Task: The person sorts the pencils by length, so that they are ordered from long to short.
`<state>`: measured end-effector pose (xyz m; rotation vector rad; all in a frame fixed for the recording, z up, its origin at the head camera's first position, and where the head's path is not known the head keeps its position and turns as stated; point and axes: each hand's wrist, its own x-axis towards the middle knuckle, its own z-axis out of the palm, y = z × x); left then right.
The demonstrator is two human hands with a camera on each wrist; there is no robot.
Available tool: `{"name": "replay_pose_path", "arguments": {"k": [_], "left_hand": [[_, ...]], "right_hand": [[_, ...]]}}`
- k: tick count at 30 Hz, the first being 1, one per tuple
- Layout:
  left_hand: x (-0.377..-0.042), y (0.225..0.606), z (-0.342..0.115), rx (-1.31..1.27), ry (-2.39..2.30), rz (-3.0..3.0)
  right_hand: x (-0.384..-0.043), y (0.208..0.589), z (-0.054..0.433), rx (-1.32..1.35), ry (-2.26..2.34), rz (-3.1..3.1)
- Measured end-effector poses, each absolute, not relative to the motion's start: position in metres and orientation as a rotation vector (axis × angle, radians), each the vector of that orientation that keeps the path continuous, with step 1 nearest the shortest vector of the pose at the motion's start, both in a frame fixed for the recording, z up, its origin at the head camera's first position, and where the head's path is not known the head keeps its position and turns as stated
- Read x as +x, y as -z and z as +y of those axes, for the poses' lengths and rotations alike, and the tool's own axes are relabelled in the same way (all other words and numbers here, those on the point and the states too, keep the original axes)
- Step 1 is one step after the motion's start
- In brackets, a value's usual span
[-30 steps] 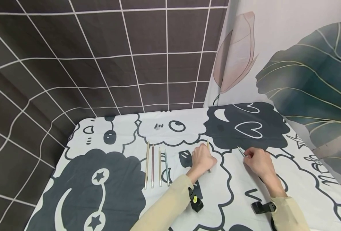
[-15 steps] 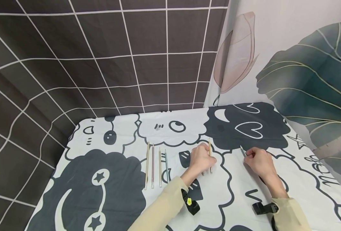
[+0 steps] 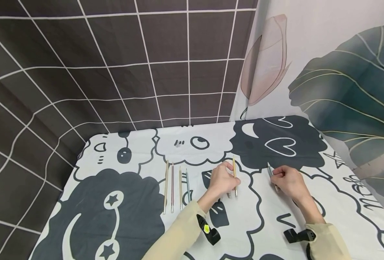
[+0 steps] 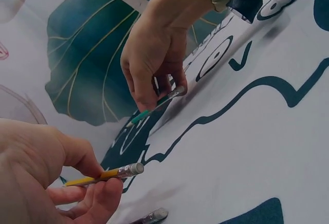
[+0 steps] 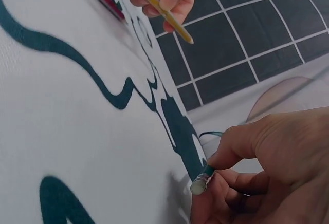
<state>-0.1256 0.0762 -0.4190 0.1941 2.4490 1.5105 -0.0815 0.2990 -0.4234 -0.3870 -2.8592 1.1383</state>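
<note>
My left hand (image 3: pixel 222 179) pinches a yellow pencil (image 4: pixel 110 174) between thumb and fingers. Its eraser end points towards me and its tip away, just above the cloth. A dark red pencil (image 5: pixel 110 3) lies on the cloth below that hand, mostly hidden in the head view. Farther right, my right hand (image 3: pixel 289 182) holds a green pencil (image 4: pixel 140 116) by thumb and fingertips, with the white eraser showing in the right wrist view. To the left, a row of pencils rests on the cloth: a gold one (image 3: pixel 165 187), a red one (image 3: pixel 172 187), another gold one (image 3: pixel 180 180) and a light blue one (image 3: pixel 188 182).
The table is covered by a white and dark grey cartoon cloth (image 3: pixel 244 224). A dark grid curtain (image 3: pixel 165 79) hangs behind it and a leaf-print curtain (image 3: pixel 344 90) on the right. Each wrist wears a black camera strap (image 3: pixel 208 229).
My left hand has shifted slightly left and its fingers have spread, showing more of the yellow pencil. The green pencil has turned a little in my right hand, its eraser end now showing.
</note>
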Motion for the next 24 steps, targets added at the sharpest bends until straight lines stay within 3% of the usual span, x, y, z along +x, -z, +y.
{"name": "replay_pose_path", "arguments": {"k": [24], "left_hand": [[-0.127, 0.418, 0.033, 0.163, -1.479, 2.497]], "right_hand": [[-0.083, 0.413, 0.259, -0.208, -1.442, -2.82]]}}
